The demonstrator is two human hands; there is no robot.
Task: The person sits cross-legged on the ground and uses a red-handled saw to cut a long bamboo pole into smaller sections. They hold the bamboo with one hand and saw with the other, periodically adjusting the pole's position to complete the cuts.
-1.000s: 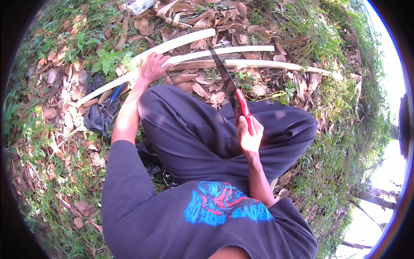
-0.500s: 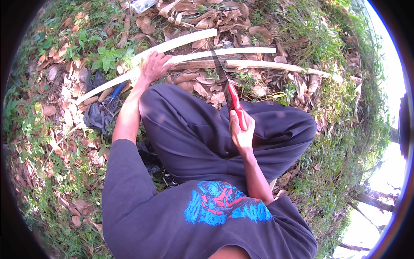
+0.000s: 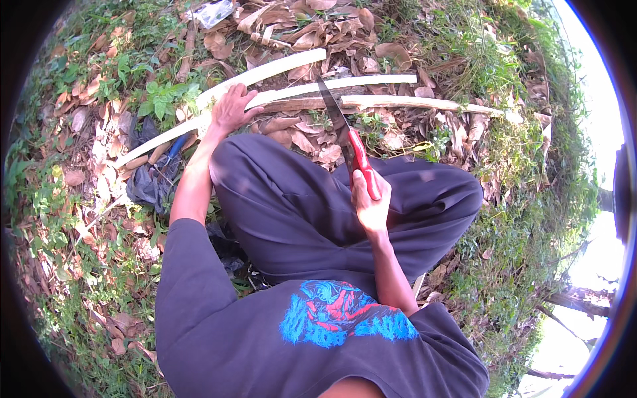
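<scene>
A: Right hand [image 3: 371, 203]?
B: Clamped on a red-handled saw [image 3: 359, 156], centre; long, dark, tapering blade slants far-left, its far end crossing a slim, pale wooden strip [image 3: 361, 81].
A: Strip's look, place?
B: Nearly white, flat-looking, running left to right, far side of the dark trousers [image 3: 285, 186].
A: Left hand [image 3: 231, 111]?
B: Laid over strip, left of blade, fingers apart.

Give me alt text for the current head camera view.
The right hand holds a red-handled handsaw, its blade over a pale wooden strip; the left hand rests farther left on the wood. The person sits cross-legged among dry leaves and grass.
</scene>
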